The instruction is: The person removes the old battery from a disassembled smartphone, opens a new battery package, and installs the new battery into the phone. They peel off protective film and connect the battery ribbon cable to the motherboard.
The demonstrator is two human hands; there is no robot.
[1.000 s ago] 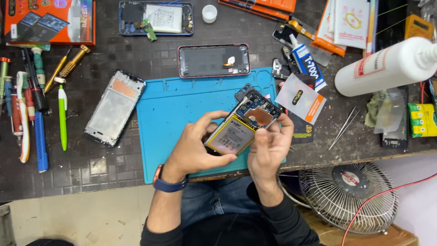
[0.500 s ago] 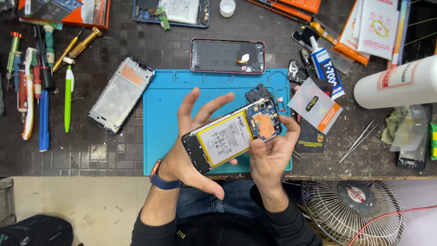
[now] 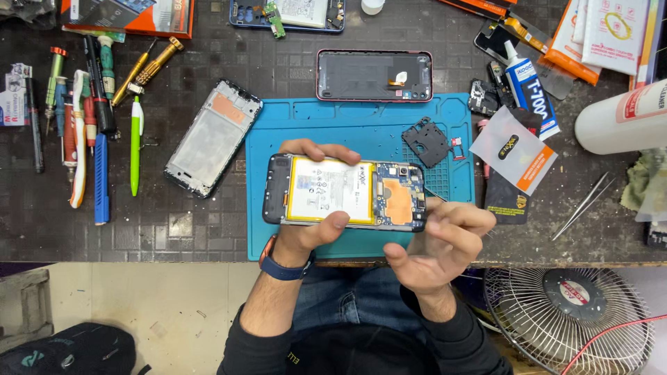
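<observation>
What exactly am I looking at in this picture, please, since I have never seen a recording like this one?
There is no machine here: a person wears a camera on the head, so the single view looks straight down at their own two hands over a dark workbench. The left hand grips an opened phone held flat, its back off, so the pale battery and the circuit board show. The right hand is at the phone's right end, fingers curled and holding nothing. Under the hands lies a blue work mat. Around it lie a bare phone frame, a phone back cover, a row of screwdrivers, tweezers and a glue tube. A small fan stands below the bench edge.
</observation>
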